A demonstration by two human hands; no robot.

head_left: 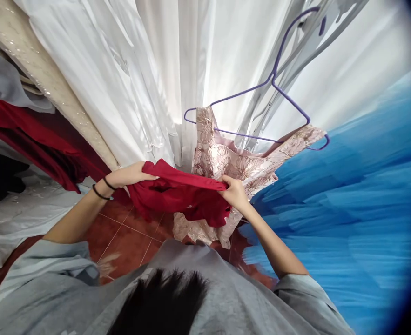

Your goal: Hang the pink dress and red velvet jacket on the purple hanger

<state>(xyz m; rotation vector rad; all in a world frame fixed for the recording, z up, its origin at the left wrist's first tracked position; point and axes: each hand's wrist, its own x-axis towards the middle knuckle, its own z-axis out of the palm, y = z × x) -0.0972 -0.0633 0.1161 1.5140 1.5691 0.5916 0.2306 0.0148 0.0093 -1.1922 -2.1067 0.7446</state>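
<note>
White hanging fabric (97, 70) backs the work area, and layered blue fabric (348, 209) fills the right side. Red tile floor (124, 242) is visible below. In front of the white fabric, a pink patterned dress (222, 160) is suspended by its shoulder straps from a purple hanger (273, 73); whether the hanger's hook is seated on the grey bars behind it cannot be determined. The red cloth (177, 195) is located in front of the dress, between the two hands, with its upper edge drawn out and its lower part hanging in loose folds. Contact between the cloth and the dress cannot be confirmed. Step in hand, as judged: spreading and handling the red cloth at two points. Left hand (131, 175): grip pressed together on the cloth's left end, thumb on the near face, remaining fingers hidden by the fabric. Right hand (236, 194): grip pinched tight on the upper edge at the right end, with no evident gap. Any further handling would call for both grips to be secure, even tension along the edge, and control of the loose folds. Two black bands (100, 195) encircle the left wrist.
</note>
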